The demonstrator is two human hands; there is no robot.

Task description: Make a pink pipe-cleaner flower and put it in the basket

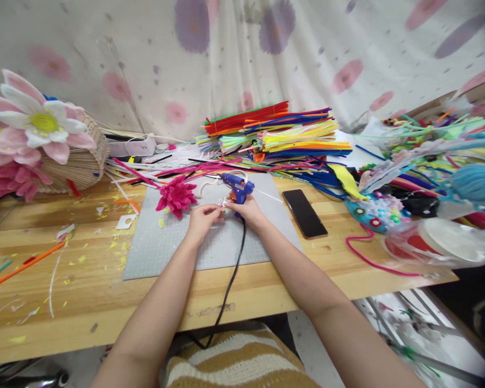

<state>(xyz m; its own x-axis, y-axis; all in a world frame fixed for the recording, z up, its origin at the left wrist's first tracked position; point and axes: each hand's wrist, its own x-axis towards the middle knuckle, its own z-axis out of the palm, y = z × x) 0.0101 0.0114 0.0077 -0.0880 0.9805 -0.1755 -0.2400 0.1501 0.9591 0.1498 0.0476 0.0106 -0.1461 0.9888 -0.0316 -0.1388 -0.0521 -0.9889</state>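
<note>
Over the grey mat [173, 248], our left hand [202, 218] pinches a white piece [225, 203] steady at the glue gun [237, 188] gripped by our right hand [248, 209].

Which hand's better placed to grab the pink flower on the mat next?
Left, probably. The left hand is nearer the pink flower and pinches only a small white piece; the right hand is wrapped around the glue gun, farther away.

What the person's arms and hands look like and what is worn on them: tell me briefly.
Both arms are bare past the elbows; no sleeves show. The left hand and right hand wear no gloves; no watch, bracelet or ring is visible. A tan-and-cream striped knit garment shows at the lap.
</note>
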